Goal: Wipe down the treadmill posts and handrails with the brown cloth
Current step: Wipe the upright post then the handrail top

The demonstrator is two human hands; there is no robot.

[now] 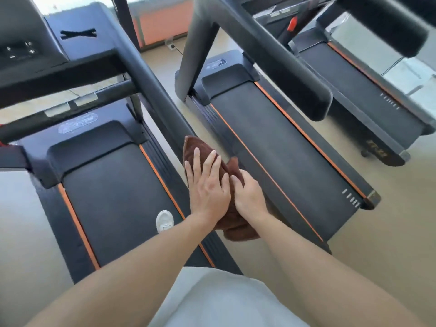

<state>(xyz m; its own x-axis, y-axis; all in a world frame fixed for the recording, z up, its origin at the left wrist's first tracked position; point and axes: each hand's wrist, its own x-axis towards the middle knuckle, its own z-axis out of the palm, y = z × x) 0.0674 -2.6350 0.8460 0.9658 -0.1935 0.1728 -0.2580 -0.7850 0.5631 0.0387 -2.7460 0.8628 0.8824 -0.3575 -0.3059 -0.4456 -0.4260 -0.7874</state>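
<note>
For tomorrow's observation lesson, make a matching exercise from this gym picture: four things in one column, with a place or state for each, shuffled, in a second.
Things
1. brown cloth
2. left hand
3. white shoe
4. right hand

Places or states
A. on the left treadmill's belt
B. draped over the handrail
C. flat on the cloth, fingers spread
D. fingers curled on the cloth's right side

Pairs: 1-B, 2-C, 3-A, 4-D

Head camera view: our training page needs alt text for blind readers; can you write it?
Both hands press a brown cloth onto a black treadmill handrail: the left hand lies flat, the right hand curls at its edge. Three treadmills stand side by side below.
</note>
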